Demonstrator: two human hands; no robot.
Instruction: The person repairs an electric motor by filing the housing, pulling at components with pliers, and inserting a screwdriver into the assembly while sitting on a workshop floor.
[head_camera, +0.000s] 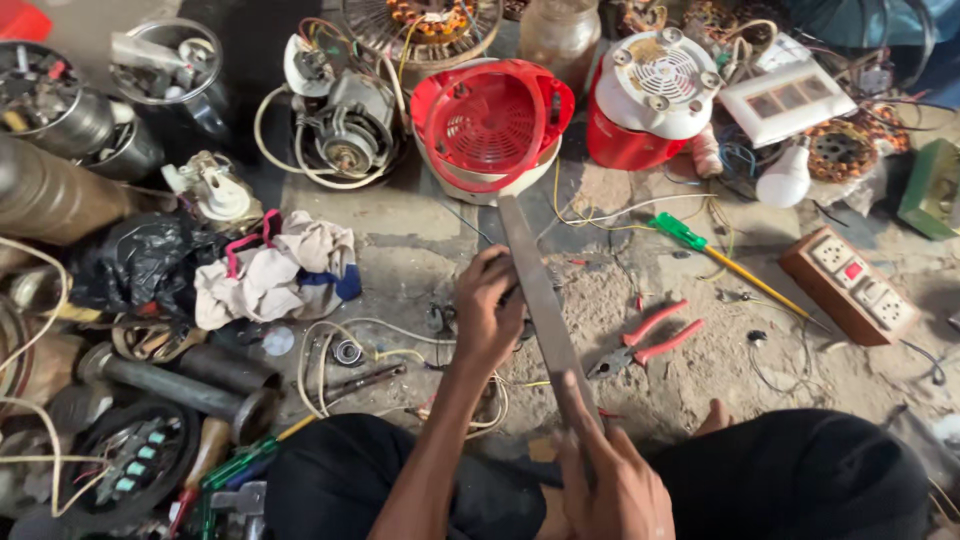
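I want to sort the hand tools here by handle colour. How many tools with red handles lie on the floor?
1 that shows plainly: the red-handled pliers, on the floor right of the long metal file that both hands hold. More may be hidden in the clutter at the lower left.

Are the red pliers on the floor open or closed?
Open. The red pliers lie flat on the floor, their two red handles spread apart in a V, right of the long metal file.
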